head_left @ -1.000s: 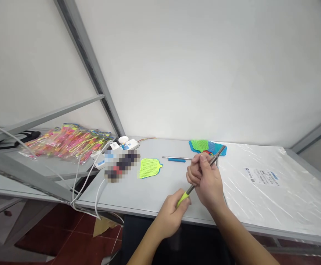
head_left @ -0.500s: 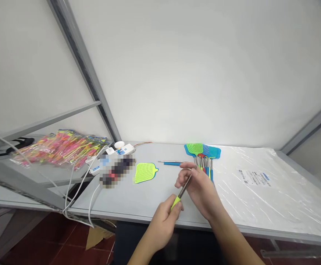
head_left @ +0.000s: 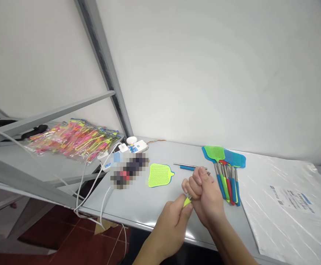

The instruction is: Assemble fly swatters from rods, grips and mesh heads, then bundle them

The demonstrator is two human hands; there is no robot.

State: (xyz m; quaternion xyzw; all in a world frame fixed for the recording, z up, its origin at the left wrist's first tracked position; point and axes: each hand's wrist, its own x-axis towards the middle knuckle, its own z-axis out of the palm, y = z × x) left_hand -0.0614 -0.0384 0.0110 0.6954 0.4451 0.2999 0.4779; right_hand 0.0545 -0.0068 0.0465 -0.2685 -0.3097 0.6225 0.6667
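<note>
Yellow-green at its grip, a handle [head_left: 187,201] is held over the table [head_left: 132,206] in the head view, the left hand [head_left: 173,222] curling its fingers closed round the grip and the right hand [head_left: 206,193] folded into a fist round the metal rod [head_left: 190,197]. Beyond them lie a yellow mesh head [head_left: 160,175] and, rightward, bundled swatters [head_left: 227,184].

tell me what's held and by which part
A fly swatter handle: left hand on its yellow-green grip, right hand around its metal shaft.
</note>
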